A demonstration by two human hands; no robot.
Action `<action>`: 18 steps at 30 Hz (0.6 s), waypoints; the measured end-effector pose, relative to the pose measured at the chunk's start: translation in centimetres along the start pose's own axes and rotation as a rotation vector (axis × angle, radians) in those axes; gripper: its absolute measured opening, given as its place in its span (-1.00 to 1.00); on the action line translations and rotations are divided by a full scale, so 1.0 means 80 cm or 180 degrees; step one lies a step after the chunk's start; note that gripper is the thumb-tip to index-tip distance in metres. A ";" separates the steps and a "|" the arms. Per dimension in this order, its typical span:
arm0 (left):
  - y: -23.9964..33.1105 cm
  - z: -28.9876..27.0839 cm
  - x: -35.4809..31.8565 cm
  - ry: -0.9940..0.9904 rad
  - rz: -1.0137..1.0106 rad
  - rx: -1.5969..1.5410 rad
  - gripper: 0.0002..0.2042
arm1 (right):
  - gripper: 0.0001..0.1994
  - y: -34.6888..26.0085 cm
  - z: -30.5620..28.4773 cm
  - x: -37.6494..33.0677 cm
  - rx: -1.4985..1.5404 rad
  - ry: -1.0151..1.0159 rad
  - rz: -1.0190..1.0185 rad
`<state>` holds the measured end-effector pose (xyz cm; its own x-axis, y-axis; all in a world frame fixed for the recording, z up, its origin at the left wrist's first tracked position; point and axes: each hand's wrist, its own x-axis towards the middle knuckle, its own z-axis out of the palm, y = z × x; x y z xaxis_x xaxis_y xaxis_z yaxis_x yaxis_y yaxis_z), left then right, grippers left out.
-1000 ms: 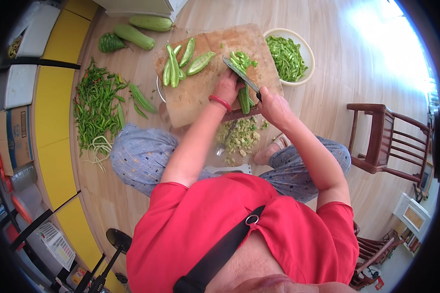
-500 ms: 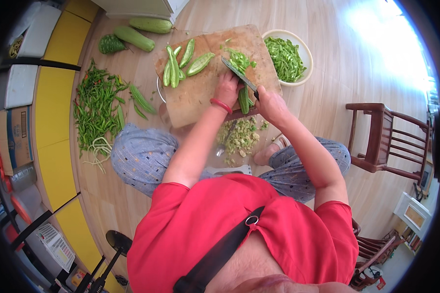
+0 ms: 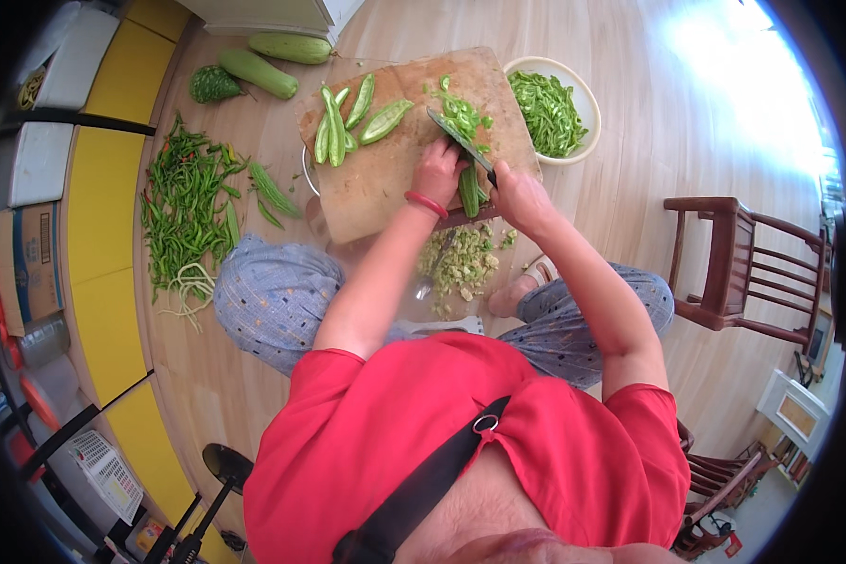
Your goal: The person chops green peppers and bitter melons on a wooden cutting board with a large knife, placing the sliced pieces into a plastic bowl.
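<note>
My right hand (image 3: 522,195) grips the black handle of a kitchen knife (image 3: 459,133), its blade slanting up and left over the wooden cutting board (image 3: 385,188). Fingers bent, my left hand (image 3: 439,167), with a red bangle at its wrist, presses on a green bitter melon half (image 3: 469,193) beside the blade; its far end is hidden under the fingers and knife. Thin green slices (image 3: 461,113) lie just past the blade. Several hollowed bitter melon halves (image 3: 383,121) rest on the board's left part.
A cream bowl (image 3: 592,127) of sliced green melon stands right of the board. Scooped-out pith and seeds (image 3: 462,266) lie below it. Green chillies (image 3: 183,207) are heaped at left, with gourds (image 3: 258,73) farther off. A wooden chair (image 3: 738,263) stands at right.
The loose slices past the blade have shifted and spread a little farther from me. The knife and both hands have barely moved.
</note>
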<state>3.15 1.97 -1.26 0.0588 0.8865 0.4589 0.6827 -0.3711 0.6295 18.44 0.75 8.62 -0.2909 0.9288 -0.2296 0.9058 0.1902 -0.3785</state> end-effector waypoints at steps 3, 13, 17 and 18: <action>0.001 -0.004 -0.005 -0.0130 -0.0415 -0.0362 -0.75 | -0.84 -0.011 -0.010 -0.028 -0.0028 -0.0174 -0.0038; 0.010 -0.004 0.007 0.0171 0.0118 0.0089 -0.91 | -0.84 0.005 0.021 0.010 -0.0007 0.0093 -0.0028; 0.002 0.001 -0.005 0.0228 0.0006 -0.0173 -0.85 | -0.82 -0.009 -0.010 -0.026 -0.0064 -0.0281 0.0003; 0.003 0.000 -0.003 0.0173 -0.0061 -0.0247 -0.82 | -0.82 -0.008 -0.015 -0.034 -0.0013 -0.0296 0.0009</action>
<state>3.26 1.64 -1.23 0.0052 0.8781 0.4785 0.6248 -0.3765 0.6841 18.97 -1.50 10.54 -0.3156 0.8958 -0.3129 0.9078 0.1892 -0.3742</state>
